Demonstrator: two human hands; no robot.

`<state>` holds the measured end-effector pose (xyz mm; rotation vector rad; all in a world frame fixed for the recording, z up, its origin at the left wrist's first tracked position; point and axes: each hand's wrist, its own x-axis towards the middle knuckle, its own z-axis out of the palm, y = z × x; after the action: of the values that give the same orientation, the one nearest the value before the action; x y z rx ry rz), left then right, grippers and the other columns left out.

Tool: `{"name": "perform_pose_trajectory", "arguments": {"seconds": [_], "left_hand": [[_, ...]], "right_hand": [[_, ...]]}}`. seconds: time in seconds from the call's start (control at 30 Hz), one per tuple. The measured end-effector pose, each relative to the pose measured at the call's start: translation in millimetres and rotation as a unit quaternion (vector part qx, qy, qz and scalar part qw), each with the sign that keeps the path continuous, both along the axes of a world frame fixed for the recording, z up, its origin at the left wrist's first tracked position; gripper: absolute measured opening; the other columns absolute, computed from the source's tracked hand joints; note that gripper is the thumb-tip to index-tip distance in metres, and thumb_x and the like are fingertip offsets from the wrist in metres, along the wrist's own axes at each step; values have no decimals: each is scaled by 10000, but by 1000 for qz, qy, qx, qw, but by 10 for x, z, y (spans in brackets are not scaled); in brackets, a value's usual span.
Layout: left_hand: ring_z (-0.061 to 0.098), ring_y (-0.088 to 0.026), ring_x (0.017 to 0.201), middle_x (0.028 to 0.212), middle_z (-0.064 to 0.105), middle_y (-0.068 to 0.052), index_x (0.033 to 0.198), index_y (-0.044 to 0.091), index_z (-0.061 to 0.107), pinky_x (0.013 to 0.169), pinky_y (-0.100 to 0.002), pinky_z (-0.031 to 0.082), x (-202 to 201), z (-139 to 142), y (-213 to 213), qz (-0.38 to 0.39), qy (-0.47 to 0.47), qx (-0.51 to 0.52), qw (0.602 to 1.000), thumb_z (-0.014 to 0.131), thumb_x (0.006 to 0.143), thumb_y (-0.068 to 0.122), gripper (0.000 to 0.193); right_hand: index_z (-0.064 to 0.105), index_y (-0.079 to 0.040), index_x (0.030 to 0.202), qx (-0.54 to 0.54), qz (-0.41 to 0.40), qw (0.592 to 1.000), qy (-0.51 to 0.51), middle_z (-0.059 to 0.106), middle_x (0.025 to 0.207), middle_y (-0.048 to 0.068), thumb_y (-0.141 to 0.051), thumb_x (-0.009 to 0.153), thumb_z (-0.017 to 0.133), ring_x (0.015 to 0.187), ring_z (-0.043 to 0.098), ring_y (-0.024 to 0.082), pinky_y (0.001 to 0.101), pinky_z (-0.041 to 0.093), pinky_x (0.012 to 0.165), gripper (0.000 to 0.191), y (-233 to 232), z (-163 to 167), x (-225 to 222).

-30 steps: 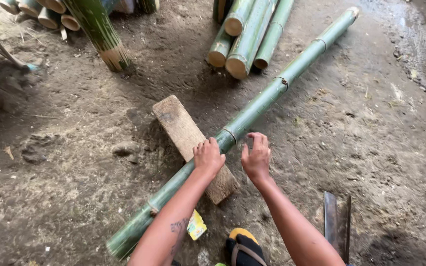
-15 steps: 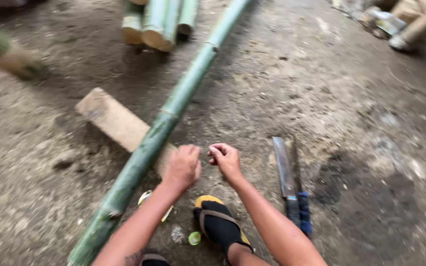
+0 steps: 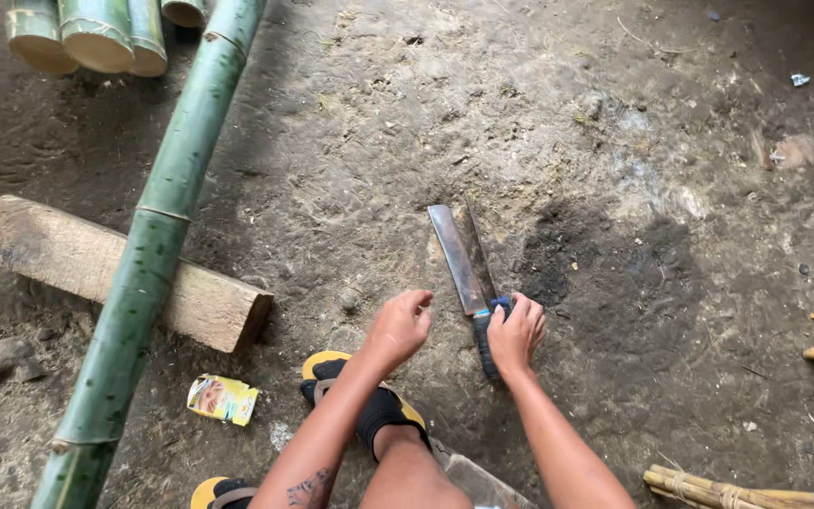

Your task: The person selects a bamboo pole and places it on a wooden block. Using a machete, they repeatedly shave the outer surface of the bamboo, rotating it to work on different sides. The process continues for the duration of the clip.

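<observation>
On the dirt floor [image 3: 614, 141], right hand [image 3: 516, 332] fingers clamp the machete [image 3: 468, 273] handle (blade flat); left hand [image 3: 398, 325] beside it, fingers loosely curled, holds nothing.

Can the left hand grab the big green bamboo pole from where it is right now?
Probably yes. The left hand hangs empty and open above the dirt, and only bare ground lies between it and the green bamboo pole resting on the wooden block. The right hand is on the machete handle.
</observation>
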<state>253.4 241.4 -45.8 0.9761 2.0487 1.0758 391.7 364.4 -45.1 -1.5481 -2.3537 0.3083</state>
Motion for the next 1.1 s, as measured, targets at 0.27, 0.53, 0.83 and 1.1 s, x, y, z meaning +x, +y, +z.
{"name": "perform_pose_trajectory", "arguments": {"seconds": [0.27, 0.53, 0.83, 1.1], "left_hand": [[711, -321, 1015, 1115, 731, -175, 1168, 25, 692, 924, -421, 547, -29, 6, -172, 65, 12, -35, 997, 625, 877, 119, 314], [729, -314, 1000, 1071, 748, -170, 1152, 37, 703, 914, -408, 558, 81, 93, -408, 102, -6, -73, 992, 625, 879, 134, 300], [735, -301, 1024, 1102, 756, -156, 1174, 58, 710, 925, -399, 560, 178, 313, -466, 111, -35, -92, 989, 637, 878, 167, 323], [693, -370, 1043, 1122, 722, -200, 1172, 104, 721, 908, -482, 551, -201, 1027, -1299, 44, 116, -269, 955, 615, 862, 215, 346]], "right_hand": [[521, -80, 1323, -96, 125, 983, -95, 524, 1289, 156, -297, 945, 680, 1224, 499, 354, 538, 426, 1021, 464, -178, -109, 250], [263, -83, 1545, -143, 130, 948, -251, 360, 1443, 192, -142, 670, 881, 1296, 416, 386, 540, 401, 1048, 1072, -334, 117, 177], [327, -11, 1465, -344, 56, 935, 74, 524, 1205, 212, -97, 673, 821, 1141, 504, 353, 398, 451, 993, 937, -227, 110, 22], [671, -2, 810, -501, -83, 792, 338, 592, 743, 38, -285, 872, 622, 663, 539, 171, 354, 439, 603, 294, -560, 354, -240]]}}
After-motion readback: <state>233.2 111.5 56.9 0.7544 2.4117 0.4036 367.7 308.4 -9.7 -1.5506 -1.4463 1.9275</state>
